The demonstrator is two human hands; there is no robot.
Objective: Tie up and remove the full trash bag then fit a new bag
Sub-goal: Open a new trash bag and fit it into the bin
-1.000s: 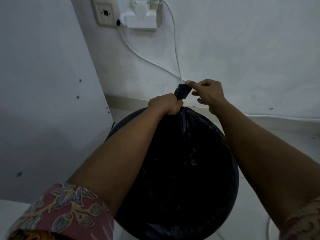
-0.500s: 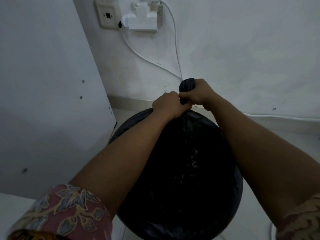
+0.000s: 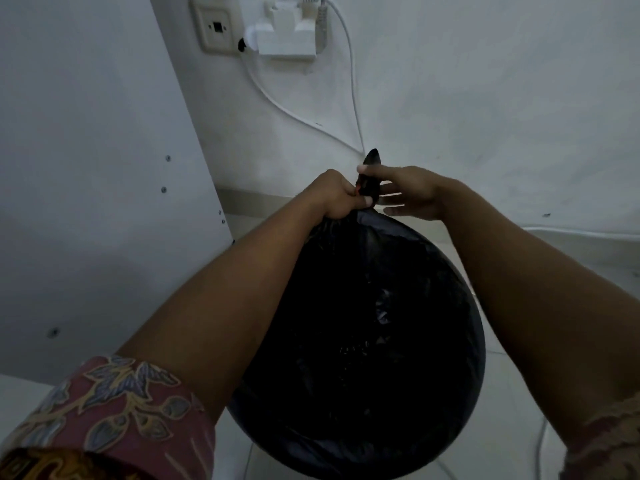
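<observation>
A full black trash bag [image 3: 374,327] bulges below my forearms and hides whatever it sits in. Its mouth is gathered into a twisted neck [image 3: 370,178] that sticks up between my hands. My left hand [image 3: 334,197] is clenched around the base of the neck. My right hand [image 3: 408,194] is at the neck's right side, thumb across the top of the twist and the other fingers stretched out toward it. A small red bit shows at the neck by my left fingers; I cannot tell what it is.
A white cabinet side [image 3: 97,174] stands close on the left. On the back wall are a socket [image 3: 216,27] and a white adapter [image 3: 287,32] with white cables [image 3: 349,81] hanging down behind the bag. Pale floor tiles [image 3: 512,403] lie to the right.
My right hand has loosened from a full fist on the neck to a thumb-over hold with fingers extended. The neck's tip now stands free above both hands.
</observation>
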